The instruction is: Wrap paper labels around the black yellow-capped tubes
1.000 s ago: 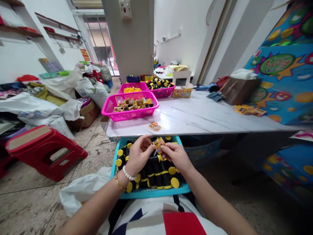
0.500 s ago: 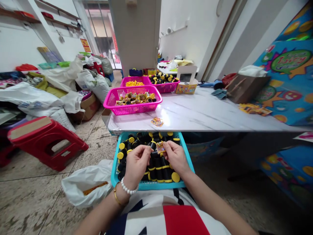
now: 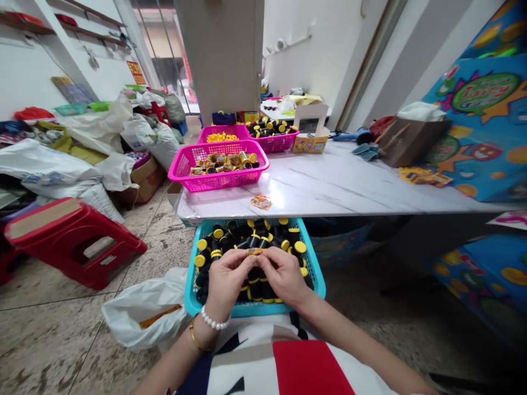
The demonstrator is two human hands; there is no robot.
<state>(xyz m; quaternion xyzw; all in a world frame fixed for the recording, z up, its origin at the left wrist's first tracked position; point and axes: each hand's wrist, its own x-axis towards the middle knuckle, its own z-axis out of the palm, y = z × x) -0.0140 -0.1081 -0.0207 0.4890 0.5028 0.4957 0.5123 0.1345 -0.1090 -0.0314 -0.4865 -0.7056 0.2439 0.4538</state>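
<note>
My left hand (image 3: pixel 230 277) and my right hand (image 3: pixel 286 274) meet over a turquoise basket (image 3: pixel 317 266). Between their pinched fingertips is a small printed sticker (image 3: pixel 256 252), yellow and multicoloured, seen nearly edge-on and partly hidden by the fingers. Black cylinders with yellow caps (image 3: pixel 255 288) fill the basket under my hands, some in rows and others lying loose. On the table edge beyond lies a similar printed sticker stack (image 3: pixel 262 202).
A white marbled table (image 3: pixel 329 181) holds a pink basket (image 3: pixel 177 170) of labelled cylinders, more pink baskets behind and a cardboard carton (image 3: pixel 310 144). A red stool (image 3: pixel 78 241) and a white bag (image 3: pixel 144 310) are on the floor at left.
My left hand has joined my right at the sticker, which was held up in the right hand alone. The sticker has turned from facing me to nearly edge-on. The view has shifted slightly.
</note>
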